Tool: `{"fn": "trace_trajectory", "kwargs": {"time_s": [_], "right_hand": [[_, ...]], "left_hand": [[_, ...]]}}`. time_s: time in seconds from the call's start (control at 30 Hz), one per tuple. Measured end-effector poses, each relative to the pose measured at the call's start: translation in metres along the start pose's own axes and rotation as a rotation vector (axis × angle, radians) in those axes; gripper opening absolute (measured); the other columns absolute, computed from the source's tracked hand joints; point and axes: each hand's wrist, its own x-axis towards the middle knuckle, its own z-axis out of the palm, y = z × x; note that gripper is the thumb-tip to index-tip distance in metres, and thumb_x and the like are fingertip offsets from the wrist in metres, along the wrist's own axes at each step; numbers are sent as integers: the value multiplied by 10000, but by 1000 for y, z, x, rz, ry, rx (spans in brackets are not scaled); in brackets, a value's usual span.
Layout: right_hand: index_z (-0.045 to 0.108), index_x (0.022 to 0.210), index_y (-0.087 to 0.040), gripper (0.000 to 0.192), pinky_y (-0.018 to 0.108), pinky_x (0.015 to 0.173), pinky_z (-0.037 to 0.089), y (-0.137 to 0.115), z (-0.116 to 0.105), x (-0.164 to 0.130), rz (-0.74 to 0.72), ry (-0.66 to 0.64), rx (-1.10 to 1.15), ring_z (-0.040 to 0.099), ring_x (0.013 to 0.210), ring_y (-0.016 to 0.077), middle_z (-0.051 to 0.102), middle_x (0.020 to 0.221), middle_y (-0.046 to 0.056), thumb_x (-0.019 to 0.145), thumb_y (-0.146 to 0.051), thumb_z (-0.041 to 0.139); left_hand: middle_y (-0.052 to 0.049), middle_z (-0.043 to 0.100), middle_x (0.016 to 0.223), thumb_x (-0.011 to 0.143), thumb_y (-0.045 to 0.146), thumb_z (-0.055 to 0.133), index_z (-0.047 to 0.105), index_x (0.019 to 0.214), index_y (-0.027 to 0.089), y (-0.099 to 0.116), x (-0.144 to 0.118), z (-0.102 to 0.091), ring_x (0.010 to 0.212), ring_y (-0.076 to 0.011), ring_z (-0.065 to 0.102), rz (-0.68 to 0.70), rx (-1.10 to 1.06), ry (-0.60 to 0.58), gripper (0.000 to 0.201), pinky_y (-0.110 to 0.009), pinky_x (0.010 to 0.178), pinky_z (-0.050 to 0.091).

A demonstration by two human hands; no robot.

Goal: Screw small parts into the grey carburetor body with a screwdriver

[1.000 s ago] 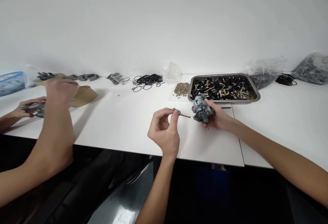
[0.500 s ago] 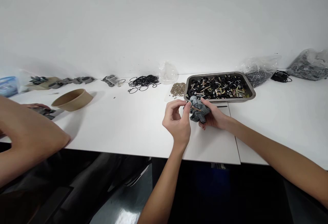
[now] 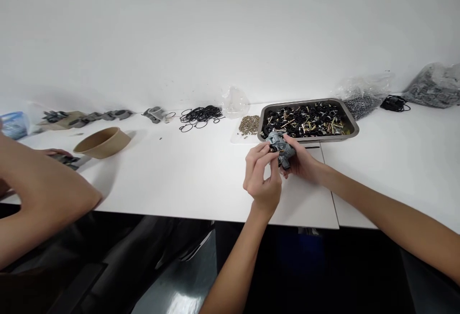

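Note:
A grey metal carburetor (image 3: 286, 150) is held above the table, just in front of the metal tray. My right hand (image 3: 304, 163) is wrapped round its right side, thumb on top and fingers underneath. Against the near left face of the carburetor, my left hand (image 3: 263, 173) is closed in a pinch. A small brass-coloured bit shows by its fingertips, but what they grip is mostly hidden. Behind the carburetor, the metal tray (image 3: 354, 134) holds a heap of black parts, brass-coloured screws and metal pieces.
Small brass pieces (image 3: 249, 125) lie left of the tray, beside black rubber rings (image 3: 201, 115). Plastic bags of parts (image 3: 433, 86) stand along the wall at right. At left are a tan ring-shaped container (image 3: 104, 144) and a co-worker's arm (image 3: 46, 194).
My left hand has moved right, from the carburetor's left edge onto its near face, and now covers more of it. My right hand keeps its hold.

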Motion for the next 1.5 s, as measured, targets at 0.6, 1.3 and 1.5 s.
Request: {"fn": "trace_trajectory", "kwargs": {"time_s": [0.6,1.3,1.5], "right_hand": [[550,1091,-220,585,393,641,686,4,4,-6,15,-41,-245,740,640,214,726,860,50,870,-751,659],[534,639,-211,576,251,398,368,-46,-13,-31,-13,-107,-1112,504,342,114,563,486,-18,836,-721,715],[460,642,-228,609,257,394,377,-42,-11,-31,11,-130,-1063,478,314,112,567,454,-22,828,-757,697]], "left_hand": [[-41,803,935,892,201,739,790,911,223,6,-14,-43,944,-213,761,-524,-109,-134,59,-399,888,622],[-37,716,783,827,343,792,749,868,178,21,-21,-76,723,-164,702,-951,-184,-271,176,-293,713,587],[-2,674,654,827,375,810,717,925,176,45,-22,-92,540,-155,646,-1215,-303,-416,240,-292,556,539]]}}
